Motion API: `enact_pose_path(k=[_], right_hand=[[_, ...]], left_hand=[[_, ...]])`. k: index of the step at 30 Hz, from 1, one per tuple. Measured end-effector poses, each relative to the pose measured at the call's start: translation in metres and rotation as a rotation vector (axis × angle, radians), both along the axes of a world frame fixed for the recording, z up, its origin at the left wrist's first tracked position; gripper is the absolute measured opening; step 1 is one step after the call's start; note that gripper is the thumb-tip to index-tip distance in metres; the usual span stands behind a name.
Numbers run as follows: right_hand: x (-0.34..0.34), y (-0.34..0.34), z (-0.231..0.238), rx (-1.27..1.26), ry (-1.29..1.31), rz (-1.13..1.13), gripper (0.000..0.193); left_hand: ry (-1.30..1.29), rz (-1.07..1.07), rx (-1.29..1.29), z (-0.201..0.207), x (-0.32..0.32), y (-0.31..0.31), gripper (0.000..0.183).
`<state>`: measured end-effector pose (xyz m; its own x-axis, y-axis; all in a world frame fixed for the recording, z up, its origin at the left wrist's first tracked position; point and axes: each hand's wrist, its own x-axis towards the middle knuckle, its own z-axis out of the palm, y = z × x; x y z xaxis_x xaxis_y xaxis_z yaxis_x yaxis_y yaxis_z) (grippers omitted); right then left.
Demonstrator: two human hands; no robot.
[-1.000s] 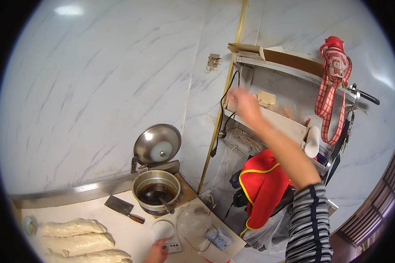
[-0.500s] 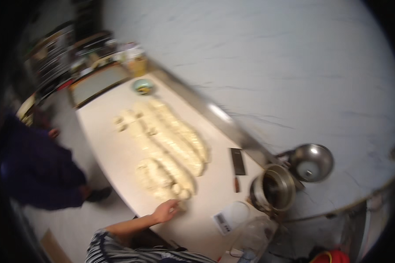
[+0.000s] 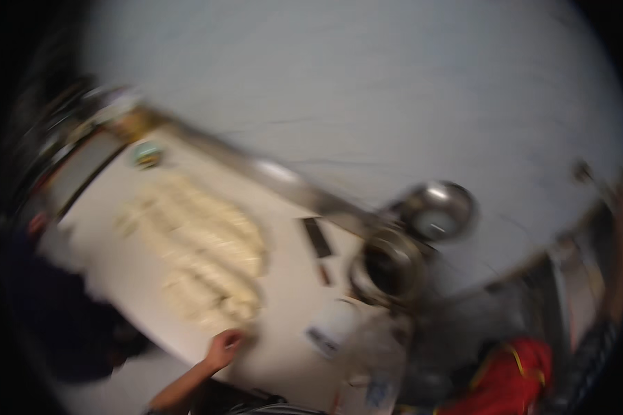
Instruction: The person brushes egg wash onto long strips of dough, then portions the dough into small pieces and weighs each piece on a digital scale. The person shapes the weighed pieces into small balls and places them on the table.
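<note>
The whole picture is smeared by motion. My left hand is over the near edge of the white worktop, its fingers curled in. Whether anything is in them I cannot make out. Just beyond it lie long, pale strips of dough, side by side, with scored-looking tops. Their near ends are closest to my fingers. At the far right rim a blurred, arm-like shape rises from a dark sleeve. It may be my right forearm, but no hand shows there.
Right of the dough lies a cleaver. Beyond it stand a metal pot and a steel bowl. A green bowl sits at the far end. On the left stands a person in dark clothes. Red cloth shows lower right.
My view has swung right, so the worktop appears farther left and more red cloth shows. My left hand has drawn back slightly from the dough's near end. An arm-like shape has appeared far right.
</note>
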<state>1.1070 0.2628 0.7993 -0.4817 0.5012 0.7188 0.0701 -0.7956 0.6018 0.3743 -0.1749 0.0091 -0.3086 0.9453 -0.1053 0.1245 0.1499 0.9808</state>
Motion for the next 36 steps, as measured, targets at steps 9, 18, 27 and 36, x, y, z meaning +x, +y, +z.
enact_pose_path(k=[9, 18, 27, 36], right_hand=[[-0.138, -0.053, -0.049, -0.191, 0.350, -0.023, 0.017], [-0.126, -0.068, -0.041, -0.124, 0.329, 0.187, 0.013], [-0.161, -0.085, -0.037, -0.089, 0.267, 0.210, 0.016], [-0.194, -0.097, -0.028, -0.147, 0.622, 0.411, 0.026]], left_hand=[[-0.022, 0.056, -0.091, -0.007, 0.005, -0.036, 0.023], [0.066, 0.071, -0.071, -0.011, -0.009, -0.029, 0.018], [0.039, 0.040, -0.065, 0.001, 0.002, -0.020, 0.016], [-0.067, 0.059, -0.076, -0.003, -0.001, -0.017, 0.017]])
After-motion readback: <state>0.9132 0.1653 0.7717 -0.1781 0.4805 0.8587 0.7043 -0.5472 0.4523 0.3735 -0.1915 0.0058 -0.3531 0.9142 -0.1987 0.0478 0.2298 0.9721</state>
